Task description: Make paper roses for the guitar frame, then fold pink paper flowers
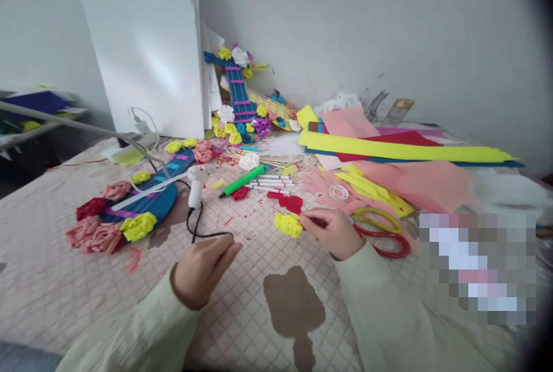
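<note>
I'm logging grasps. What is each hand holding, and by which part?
Right hand pinches the yellow paper flower by its right edge; left hand looks empty.

We see a blue guitar-shaped craft (151,202) lying at left, ringed with red, pink and yellow paper flowers; a second guitar craft (237,93) leans on the back wall; a green marker (242,181) lies beside white pens (270,183); coloured paper sheets (401,153) pile up at right, red-and-yellow scissors (384,236) just before them; a brown stain (294,308) marks the quilted cover (64,280).
</note>
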{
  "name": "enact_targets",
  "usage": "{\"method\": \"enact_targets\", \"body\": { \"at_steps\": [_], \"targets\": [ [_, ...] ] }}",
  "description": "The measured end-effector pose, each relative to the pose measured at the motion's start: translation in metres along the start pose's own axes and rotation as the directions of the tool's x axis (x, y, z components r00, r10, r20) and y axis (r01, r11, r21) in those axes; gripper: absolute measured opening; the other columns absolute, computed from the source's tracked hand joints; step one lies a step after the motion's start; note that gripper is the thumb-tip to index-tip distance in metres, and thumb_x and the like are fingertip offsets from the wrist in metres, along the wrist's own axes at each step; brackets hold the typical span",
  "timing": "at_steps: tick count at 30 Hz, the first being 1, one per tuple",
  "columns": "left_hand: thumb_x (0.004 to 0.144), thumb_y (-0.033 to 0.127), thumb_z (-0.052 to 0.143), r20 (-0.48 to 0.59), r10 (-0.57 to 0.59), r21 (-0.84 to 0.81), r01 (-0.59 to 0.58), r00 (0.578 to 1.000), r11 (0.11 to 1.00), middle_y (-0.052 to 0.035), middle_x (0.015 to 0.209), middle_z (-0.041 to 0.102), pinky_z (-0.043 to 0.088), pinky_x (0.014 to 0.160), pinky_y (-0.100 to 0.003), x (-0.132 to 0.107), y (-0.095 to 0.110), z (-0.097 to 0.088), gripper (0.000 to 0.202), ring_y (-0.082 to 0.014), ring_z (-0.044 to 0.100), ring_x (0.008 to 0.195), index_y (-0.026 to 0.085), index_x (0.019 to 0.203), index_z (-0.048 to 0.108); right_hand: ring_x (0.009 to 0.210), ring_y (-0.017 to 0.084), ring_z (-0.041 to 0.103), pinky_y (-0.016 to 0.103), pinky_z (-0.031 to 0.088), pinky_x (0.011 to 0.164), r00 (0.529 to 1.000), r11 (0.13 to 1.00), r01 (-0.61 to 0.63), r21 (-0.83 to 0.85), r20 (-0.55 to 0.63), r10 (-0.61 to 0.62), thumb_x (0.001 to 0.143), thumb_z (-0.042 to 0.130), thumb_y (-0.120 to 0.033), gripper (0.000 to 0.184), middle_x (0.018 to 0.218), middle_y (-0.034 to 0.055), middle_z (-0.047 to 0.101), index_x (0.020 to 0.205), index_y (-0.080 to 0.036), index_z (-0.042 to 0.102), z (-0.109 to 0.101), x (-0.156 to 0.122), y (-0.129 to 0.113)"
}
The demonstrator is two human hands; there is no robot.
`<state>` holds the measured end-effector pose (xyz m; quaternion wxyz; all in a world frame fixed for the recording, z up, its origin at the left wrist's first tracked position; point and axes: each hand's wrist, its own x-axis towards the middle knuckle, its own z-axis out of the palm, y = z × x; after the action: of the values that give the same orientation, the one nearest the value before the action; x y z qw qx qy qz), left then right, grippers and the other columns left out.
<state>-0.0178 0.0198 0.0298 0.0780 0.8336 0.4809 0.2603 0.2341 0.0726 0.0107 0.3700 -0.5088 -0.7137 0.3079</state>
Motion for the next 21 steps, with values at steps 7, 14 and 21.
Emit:
{"method": "enact_targets", "body": {
  "at_steps": [7,14,21],
  "targets": [
    [0.071,0.044,0.047,-0.257,-0.551,0.004,0.571,0.794,0.821,-0.0039,0.08,0.059,0.045,0.06,-0.025,0.007,-0.082,-0.019,0.034,-0.0159,0.057,0.068,0.018,0.092,0.052,0.046,0.012,0.054,0.021,0.039,0.038,0.999,1.0,-0.015,0.017,-0.041,0.016,0.072,0.052,-0.027,0.02,0.063,0.0038,0.065,0.072,-0.014,0.067,-0.002,0.002,0.001],
    [0.066,0.049,0.048,-0.16,-0.67,0.04,0.683,0.725,0.729,-0.0065,0.069,0.061,0.045,0.056,-0.03,0.063,-0.135,0.001,0.035,-0.0216,0.058,0.065,0.017,0.073,0.058,0.056,0.015,0.058,0.024,0.046,0.05,0.999,0.999,0.027,0.026,-0.047,-0.026,0.072,0.053,-0.026,0.019,0.064,0.004,0.066,0.072,-0.015,0.068,0.001,0.002,0.005],
    [0.071,0.038,0.049,-0.285,-0.461,0.029,0.488,0.84,0.872,-0.0053,0.082,0.064,0.046,0.071,-0.034,0.057,-0.099,0.001,0.03,-0.0244,0.058,0.084,0.016,0.086,0.061,0.062,0.016,0.059,0.025,0.047,0.057,0.999,0.999,0.019,0.047,-0.041,-0.017,0.073,0.052,-0.025,0.019,0.071,0.0051,0.068,0.072,-0.014,0.068,0.0,0.001,0.001]
  ]
}}
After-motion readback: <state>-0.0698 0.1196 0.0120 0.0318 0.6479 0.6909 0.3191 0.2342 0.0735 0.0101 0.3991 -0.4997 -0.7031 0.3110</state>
